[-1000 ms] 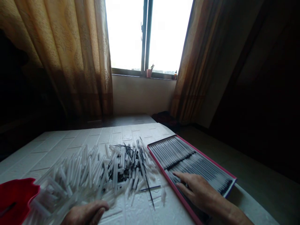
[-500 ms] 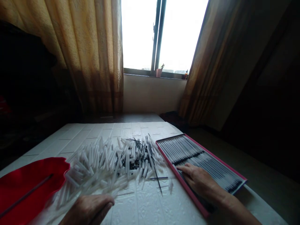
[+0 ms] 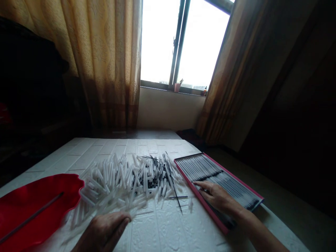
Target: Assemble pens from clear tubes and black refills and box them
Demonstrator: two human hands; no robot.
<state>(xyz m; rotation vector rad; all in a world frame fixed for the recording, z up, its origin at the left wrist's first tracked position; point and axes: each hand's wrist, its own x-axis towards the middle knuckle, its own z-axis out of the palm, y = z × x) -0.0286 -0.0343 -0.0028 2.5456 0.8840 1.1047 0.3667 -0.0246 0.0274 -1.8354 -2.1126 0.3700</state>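
A big heap of clear plastic tubes (image 3: 115, 185) lies mixed with thin black rods (image 3: 157, 171) on a white brick-patterned table (image 3: 168, 224). My left hand (image 3: 103, 232) lies flat at the near edge of the heap, fingers stretched out and together, touching the nearest tubes. My right hand (image 3: 216, 196) rests palm down, fingers spread, on the near end of a pink-rimmed tray (image 3: 202, 204) filled with neat rows of assembled tubes. One black rod (image 3: 177, 197) lies loose between heap and tray.
A red dish (image 3: 39, 206) with one long thin rod in it sits at the near left. Behind the table are patterned curtains (image 3: 105, 63) and a bright window (image 3: 183, 42) with small pots on the sill. Floor shows at the right.
The view has swung left and tilted, showing more of the red dish. My right hand slid a little along the tray's near end. My left hand stays at the heap's edge.
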